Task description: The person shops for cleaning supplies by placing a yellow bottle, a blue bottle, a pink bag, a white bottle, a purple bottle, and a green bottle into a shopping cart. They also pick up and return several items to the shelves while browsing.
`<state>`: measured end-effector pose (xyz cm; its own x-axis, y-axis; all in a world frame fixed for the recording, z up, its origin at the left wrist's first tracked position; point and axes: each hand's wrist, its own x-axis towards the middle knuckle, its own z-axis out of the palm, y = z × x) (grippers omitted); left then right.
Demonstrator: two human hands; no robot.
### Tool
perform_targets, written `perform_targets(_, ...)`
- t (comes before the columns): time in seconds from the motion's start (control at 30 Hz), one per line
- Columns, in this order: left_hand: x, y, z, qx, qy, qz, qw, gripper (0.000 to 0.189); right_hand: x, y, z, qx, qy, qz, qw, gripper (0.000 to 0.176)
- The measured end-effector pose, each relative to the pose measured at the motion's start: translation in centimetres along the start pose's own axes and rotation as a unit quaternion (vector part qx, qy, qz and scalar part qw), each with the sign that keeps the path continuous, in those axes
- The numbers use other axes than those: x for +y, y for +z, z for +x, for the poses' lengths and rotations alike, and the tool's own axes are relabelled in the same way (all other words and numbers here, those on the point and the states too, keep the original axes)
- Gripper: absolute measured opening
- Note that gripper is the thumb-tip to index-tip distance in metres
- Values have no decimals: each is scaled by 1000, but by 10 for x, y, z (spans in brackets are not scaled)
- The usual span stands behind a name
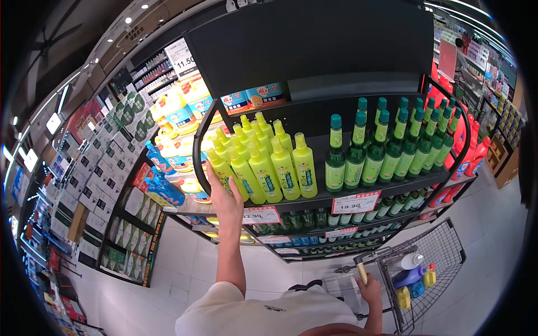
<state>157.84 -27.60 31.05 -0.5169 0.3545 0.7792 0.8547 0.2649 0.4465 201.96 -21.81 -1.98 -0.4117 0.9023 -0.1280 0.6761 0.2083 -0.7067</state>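
Observation:
My left hand (225, 200) is at the left end of the shelf, its fingers and thumb around the lower part of a yellow-green spray bottle (219, 163) in the front row. That bottle stands upright beside several matching bottles (263, 173). Low on the right, my right hand (370, 292) is closed round the handle (361, 271) of a shopping cart (448, 246). Inside the cart lie a white bottle (412, 260), a purple bottle (409, 276) and some yellow and blue containers.
Green bottles with teal caps (372, 165) fill the shelf's right half. Price tags (356, 203) hang along its front edge, with more bottles below. A black rail (199, 148) curves at the left end. Stacked boxes (92, 173) stand left, red bottles (476, 154) right.

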Motion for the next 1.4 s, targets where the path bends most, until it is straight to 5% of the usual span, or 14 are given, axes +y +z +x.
perform_targets(0.2, 2, -3, -2, 15, -51, -89, 995, 68, -2, -1, 1, 0, 5, -7, 1000, 41)
perform_targets(0.73, 12, -42, -15, 109, 36, -29, 993, 61, 8, 4, 4, -20, 11, -14, 1000, 43)
perform_targets(0.83, 21, -59, -23, 226, 134, -121, 957, 56, 4, 2, 4, -35, 24, -13, 999, 42)
perform_targets(0.97, 33, -59, -51, 224, 186, -324, 900, 77, -24, -18, -3, -34, 19, -63, 997, 42)
perform_targets(1.07, 84, -36, -82, 80, 132, -548, 822, 69, -46, -46, -6, -48, -45, -165, 984, 33)
perform_targets(1.13, 88, -19, -106, -155, 108, -544, 818, 73, -79, -69, -5, 10, -72, -82, 994, 25)
perform_targets(1.23, 122, 12, -151, -352, -116, -613, 697, 78, -118, -94, -11, -6, -113, 138, 984, 31)
perform_targets(1.33, 141, 42, -187, -461, -172, -634, 596, 76, -134, -107, -23, -175, -128, 383, 898, 41)
perform_targets(1.4, 151, 53, -199, -503, -161, -617, 584, 68, -138, -102, -37, -156, -126, 402, 894, 43)
